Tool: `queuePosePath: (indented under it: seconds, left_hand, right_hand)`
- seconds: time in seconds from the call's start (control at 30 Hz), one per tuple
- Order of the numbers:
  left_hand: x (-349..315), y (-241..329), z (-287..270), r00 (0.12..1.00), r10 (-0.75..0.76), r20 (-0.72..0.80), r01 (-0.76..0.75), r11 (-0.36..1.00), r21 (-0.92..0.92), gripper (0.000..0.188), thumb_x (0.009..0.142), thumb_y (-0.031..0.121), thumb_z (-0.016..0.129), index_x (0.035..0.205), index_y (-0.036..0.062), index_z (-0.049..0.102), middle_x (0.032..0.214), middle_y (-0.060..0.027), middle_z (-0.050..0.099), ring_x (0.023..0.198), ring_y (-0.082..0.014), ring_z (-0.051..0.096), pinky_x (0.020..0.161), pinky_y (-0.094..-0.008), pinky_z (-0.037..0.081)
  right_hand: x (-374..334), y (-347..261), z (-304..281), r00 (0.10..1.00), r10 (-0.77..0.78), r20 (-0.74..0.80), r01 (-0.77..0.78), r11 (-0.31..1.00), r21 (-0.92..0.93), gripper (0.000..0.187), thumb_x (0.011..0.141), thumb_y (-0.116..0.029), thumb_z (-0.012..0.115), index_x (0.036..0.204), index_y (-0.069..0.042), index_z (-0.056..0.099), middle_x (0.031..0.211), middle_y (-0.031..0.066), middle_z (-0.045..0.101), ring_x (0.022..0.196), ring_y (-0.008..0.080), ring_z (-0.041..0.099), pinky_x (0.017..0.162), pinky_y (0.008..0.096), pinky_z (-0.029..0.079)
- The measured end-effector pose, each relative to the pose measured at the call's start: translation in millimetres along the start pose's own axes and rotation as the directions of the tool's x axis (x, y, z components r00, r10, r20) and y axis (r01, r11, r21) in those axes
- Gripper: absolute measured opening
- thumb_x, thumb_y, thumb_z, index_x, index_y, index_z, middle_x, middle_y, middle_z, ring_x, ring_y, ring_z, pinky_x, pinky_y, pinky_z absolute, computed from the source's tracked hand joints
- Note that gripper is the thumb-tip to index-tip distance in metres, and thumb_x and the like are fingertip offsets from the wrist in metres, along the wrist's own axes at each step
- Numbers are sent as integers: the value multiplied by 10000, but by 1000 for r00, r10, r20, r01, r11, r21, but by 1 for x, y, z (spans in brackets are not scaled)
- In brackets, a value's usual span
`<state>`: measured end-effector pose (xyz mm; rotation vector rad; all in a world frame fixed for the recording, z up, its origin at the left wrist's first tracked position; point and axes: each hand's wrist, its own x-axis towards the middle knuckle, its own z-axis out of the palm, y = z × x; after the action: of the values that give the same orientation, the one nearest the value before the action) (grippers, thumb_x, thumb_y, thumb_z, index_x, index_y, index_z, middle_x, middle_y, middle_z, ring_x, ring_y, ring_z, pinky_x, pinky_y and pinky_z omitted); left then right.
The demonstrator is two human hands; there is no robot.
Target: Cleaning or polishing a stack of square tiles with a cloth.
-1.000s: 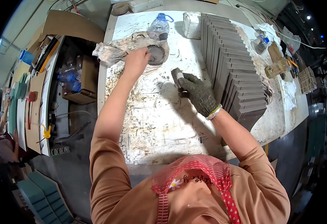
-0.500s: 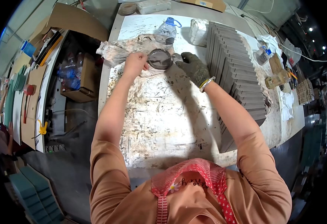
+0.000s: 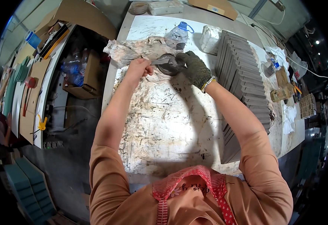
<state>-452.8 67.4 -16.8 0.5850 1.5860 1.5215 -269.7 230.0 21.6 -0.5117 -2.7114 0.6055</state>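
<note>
My bare left hand [image 3: 139,71] pinches the end of a thin grey flat piece [image 3: 157,61], which reaches over a round dark dish [image 3: 168,69]. The dish sits on a crumpled, stained cloth [image 3: 128,52] and looks wet inside. On the dish's right side, my right hand [image 3: 196,71], in a dark grey-green work glove, has its fingers curled in at the rim. What those gloved fingertips grip is hidden. Beyond the dish stands a clear plastic bottle [image 3: 177,36] with a blue cap and loop.
A long row of grey slabs [image 3: 240,71] stands on edge along the right of the stained white table [image 3: 160,123]. A whitish wrapped block [image 3: 210,39] is behind it. A glass jar [image 3: 282,94] and white paper lie farther right. A cardboard box with bottles [image 3: 91,71] is left.
The thin grey piece now spans from my left hand across the dish. My right hand has come in closer over the dish's right rim. The whole view has shifted slightly.
</note>
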Motion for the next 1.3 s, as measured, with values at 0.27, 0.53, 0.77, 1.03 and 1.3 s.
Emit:
queuePosePath:
  seconds: [0.27,0.53,0.77,1.03,1.3]
  left_hand:
    - [-3,3,2,997,72,2,-72,997,42,199,917,232,577,797,73,574,660,-18,599,584,-83,542,534,-210,373]
    - [-19,-15,20,995,10,-101,-35,966,-258,186,944,234,563,850,73,569,707,-18,597,638,-99,545,582,-230,395]
    - [-18,-25,50,997,-18,-77,-7,952,-307,139,948,215,566,916,81,553,706,-21,587,648,-112,540,598,-232,396]
    - [-31,-31,72,983,-2,-186,-81,896,-437,147,959,200,555,891,69,559,706,-22,588,636,-111,541,591,-241,391]
    - [-41,-41,88,968,17,-249,-145,849,-508,154,974,194,534,884,70,549,709,-16,591,639,-110,542,607,-242,411]
  right_hand:
    - [0,-6,-2,999,-46,-28,44,998,-52,298,868,-172,592,1148,-69,593,1058,154,604,978,349,583,870,404,463]
    - [-22,2,7,767,189,613,-519,-378,766,342,960,-350,513,1084,-36,566,916,118,632,730,235,601,645,378,514]
    - [-20,-3,31,742,218,634,-418,-590,691,339,959,-387,511,1038,-63,569,838,77,589,668,210,539,587,345,493]
    - [-21,-10,23,778,312,545,-346,-511,787,261,946,-350,562,924,-90,556,815,71,574,685,193,545,567,334,496]
    - [-26,-23,21,786,300,540,-339,-521,783,289,965,-328,536,1045,-51,565,877,103,606,680,230,573,607,350,525]
